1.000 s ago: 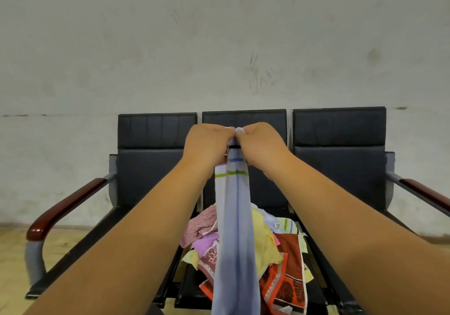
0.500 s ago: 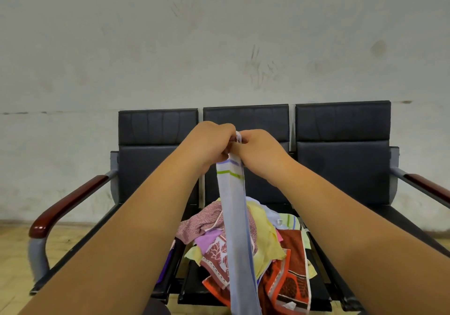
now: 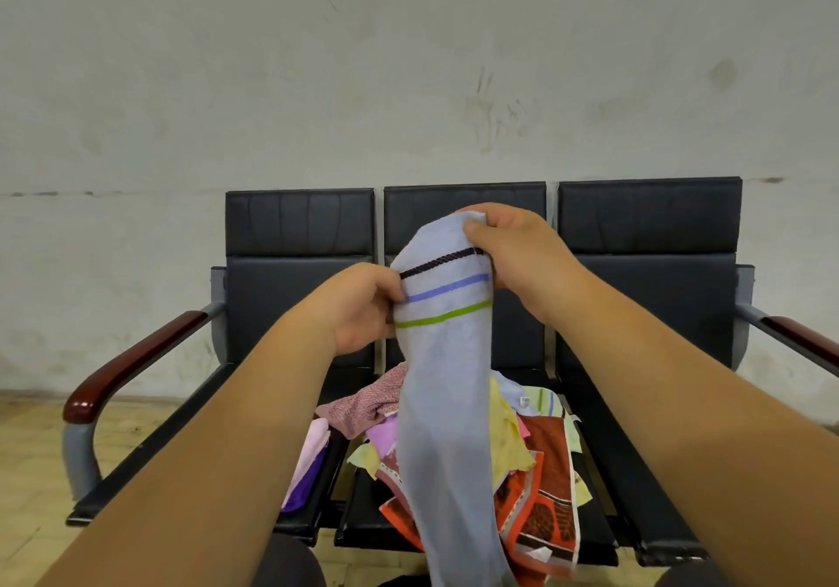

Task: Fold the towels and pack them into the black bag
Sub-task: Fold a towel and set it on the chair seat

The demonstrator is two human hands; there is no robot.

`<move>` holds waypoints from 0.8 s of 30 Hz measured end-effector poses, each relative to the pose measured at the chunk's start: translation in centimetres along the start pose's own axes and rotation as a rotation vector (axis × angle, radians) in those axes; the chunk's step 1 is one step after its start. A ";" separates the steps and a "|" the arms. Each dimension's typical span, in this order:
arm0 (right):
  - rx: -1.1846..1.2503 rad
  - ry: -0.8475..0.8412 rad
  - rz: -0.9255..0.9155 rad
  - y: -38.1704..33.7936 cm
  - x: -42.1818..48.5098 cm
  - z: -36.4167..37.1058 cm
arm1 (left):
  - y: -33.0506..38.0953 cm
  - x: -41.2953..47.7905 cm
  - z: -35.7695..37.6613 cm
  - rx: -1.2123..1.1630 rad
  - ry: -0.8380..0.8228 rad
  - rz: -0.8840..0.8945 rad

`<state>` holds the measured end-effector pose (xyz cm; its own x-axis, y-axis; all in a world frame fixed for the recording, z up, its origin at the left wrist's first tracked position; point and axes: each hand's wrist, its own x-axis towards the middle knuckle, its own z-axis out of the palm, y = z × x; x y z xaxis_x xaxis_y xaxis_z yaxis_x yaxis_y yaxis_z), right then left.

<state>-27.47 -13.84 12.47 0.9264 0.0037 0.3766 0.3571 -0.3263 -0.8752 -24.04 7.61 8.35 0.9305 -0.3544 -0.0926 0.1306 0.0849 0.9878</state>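
A light blue towel with black, blue and green stripes hangs in front of me, held up above the bench. My right hand grips its top edge. My left hand pinches its left edge at the stripes, lower than the right hand. Beneath it a pile of towels in pink, yellow, orange and brown lies on the middle seat. Pink and purple towels lie on the left seat's edge. No black bag is in view.
A black three-seat bench with dark red armrests stands against a pale wall. The right seat carries nothing. Yellowish floor shows at the left.
My hands have moved apart: the left slid down the towel's left edge, the right stayed at the top. The towel has opened from a narrow strip to a wider face showing its stripes.
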 end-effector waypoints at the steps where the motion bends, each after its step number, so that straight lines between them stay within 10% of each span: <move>1: 0.021 0.008 -0.008 0.1 0.1 -0.3 | -0.4 0.0 -0.2 -0.060 -0.068 -0.018; 8: 0.065 0.036 -0.044 0.7 0.3 -2.4 | 0.2 -0.7 -0.7 -0.049 -0.217 0.230; 14: 0.013 0.003 -0.037 1.1 0.0 -2.2 | 2.4 -1.0 1.6 0.402 -0.068 0.349; 24: -0.191 0.012 -0.033 0.8 -0.1 -1.5 | 1.8 -0.6 1.8 0.467 0.217 0.488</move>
<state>-27.47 -15.56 12.15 0.9126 0.0060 0.4087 0.3567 -0.5001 -0.7891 -24.96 6.26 10.38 0.8992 -0.1795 0.3991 -0.4334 -0.2384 0.8691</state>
